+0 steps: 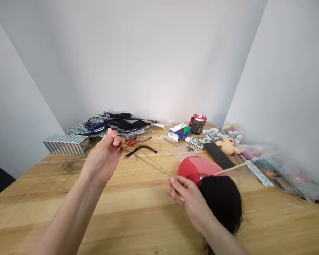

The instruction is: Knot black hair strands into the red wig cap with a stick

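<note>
Thin dark strands of hair (151, 163) stretch slantwise between my two hands above the table. My left hand (103, 156) is raised, its fingertips pinched on the upper left end. Lower and to the right, my right hand (184, 189) pinches the other end between thumb and forefinger. Just behind my right hand lies a red and pink rounded form (199, 164) with a mass of black hair (222, 198) on its near side. A thin pale stick (231, 168) rests across its top. Beyond the strands lies a tied black hair bundle (140, 148).
Red-handled scissors (130, 142) lie near my left hand. A box stack (66, 144) and packaged black hair (122, 122) stand at back left. Toward the right are a blue tissue pack (180, 132), a dark flat case (219, 156), a crocheted doll (228, 144) and plastic bags (289, 173).
</note>
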Tool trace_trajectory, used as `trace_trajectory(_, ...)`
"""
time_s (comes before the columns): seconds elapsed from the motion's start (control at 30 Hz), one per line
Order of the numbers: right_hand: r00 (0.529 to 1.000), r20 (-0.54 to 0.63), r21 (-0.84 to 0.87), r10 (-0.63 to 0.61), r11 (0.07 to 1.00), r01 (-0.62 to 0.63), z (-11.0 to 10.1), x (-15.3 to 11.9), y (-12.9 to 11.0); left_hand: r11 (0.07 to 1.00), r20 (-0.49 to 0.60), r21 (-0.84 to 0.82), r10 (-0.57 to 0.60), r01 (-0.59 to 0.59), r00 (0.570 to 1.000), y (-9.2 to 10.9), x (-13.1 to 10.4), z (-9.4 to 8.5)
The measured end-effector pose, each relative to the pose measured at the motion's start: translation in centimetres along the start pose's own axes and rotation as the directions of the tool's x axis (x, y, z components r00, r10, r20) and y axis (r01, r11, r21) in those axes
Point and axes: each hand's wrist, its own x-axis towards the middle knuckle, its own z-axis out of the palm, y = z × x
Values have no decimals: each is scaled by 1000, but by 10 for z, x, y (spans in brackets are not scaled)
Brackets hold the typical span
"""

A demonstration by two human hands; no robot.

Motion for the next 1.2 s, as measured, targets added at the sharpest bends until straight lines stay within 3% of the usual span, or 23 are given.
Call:
trace_trajectory(0.2, 999, 18, -157, 48, 987, -44, -14, -9, 5, 982, -139, 74, 181, -172, 974, 28, 29, -40)
trace_trajectory(0.33, 997, 61, -297, 52, 954, -32, -15, -9, 11, 906, -251, 253, 399, -339, 882, 58, 42, -72)
trace_trajectory(0.4, 995, 87, -374, 45, 928, -9, -13, -10, 12, 829, -240, 383, 515, -407, 823, 69, 40, -78)
trace_trajectory(0.47, 992, 118, -449, 35, 893, 22, -10, -12, 10, 743, -158, 528, 563, -412, 811, 72, 32, -73)
trace_trajectory(0.53, 988, 152, -516, 24, 854, 58, -6, -14, 5, 661, -18, 663, 484, -352, 875, 60, 20, -58)
trace_trajectory(0.6, 983, 180, -564, 16, 821, 90, -3, -15, -2, 579, 160, 761, 268, -291, 950, 34, 6, -36)
trace_trajectory(0.63, 981, 191, -580, 13, 808, 103, -1, -15, -7, 523, 243, 805, 142, -281, 960, 17, -2, -24)
trace_trajectory(0.7, 980, 200, -600, 6, 791, 117, 2, -14, -18, 442, 355, 854, -109, -275, 929, -21, -18, -4)
trace_trajectory(0.77, 982, 191, -614, -1, 780, 120, 3, -13, -29, 407, 416, 872, -327, -271, 848, -54, -33, 9)
trace_trajectory(0.83, 985, 174, -624, -4, 774, 114, 3, -12, -37, 372, 439, 885, -463, -280, 770, -75, -43, 15)
trace_trajectory(0.93, 991, 133, -625, -1, 776, 85, 1, -11, -45, 323, 468, 881, -500, -344, 728, -79, -49, 15)
trace_trajectory(1.0, 996, 95, -617, -4, 785, 61, -1, -11, -48, 313, 502, 864, -494, -393, 710, -69, -48, 13)
trace_trajectory(1.13, 997, 76, -597, -10, 801, 53, -10, -12, -54, 354, 558, 830, -539, -431, 631, -47, -40, 12)
trace_trajectory(1.2, 998, 26, -609, -48, 792, 54, -14, -15, -58, 353, 555, 832, -532, -428, 640, -42, -36, 11)
